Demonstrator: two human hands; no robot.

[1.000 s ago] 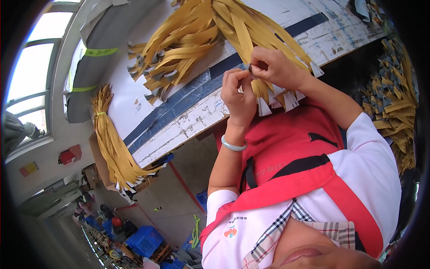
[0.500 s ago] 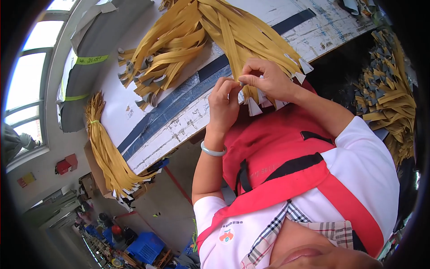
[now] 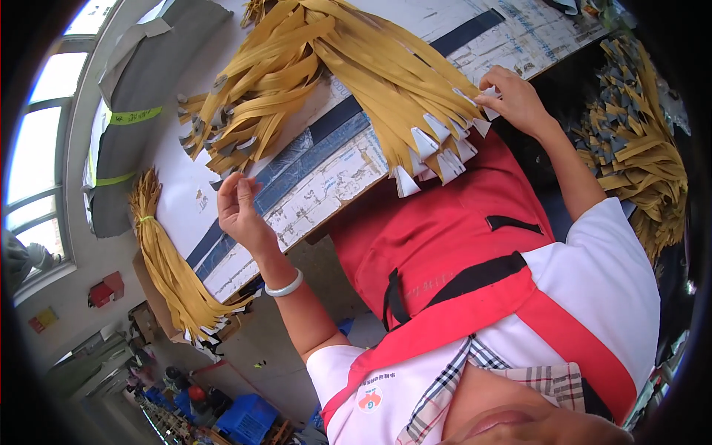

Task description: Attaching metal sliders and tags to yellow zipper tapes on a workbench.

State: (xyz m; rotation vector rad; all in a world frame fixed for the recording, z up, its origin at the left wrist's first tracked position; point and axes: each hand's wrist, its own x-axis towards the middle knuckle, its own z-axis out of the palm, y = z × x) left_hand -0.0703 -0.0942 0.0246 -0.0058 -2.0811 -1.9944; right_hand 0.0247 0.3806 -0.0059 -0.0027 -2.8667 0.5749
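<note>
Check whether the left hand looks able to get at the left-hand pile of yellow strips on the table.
Probably yes. The left hand is open and empty over the table edge, and the pile of yellow strips lies just beyond its fingers, with only bare tabletop between them.

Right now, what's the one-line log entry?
left hand: open, empty, over worn white board | right hand: touching white-tipped ends of yellow strap bundle
</note>
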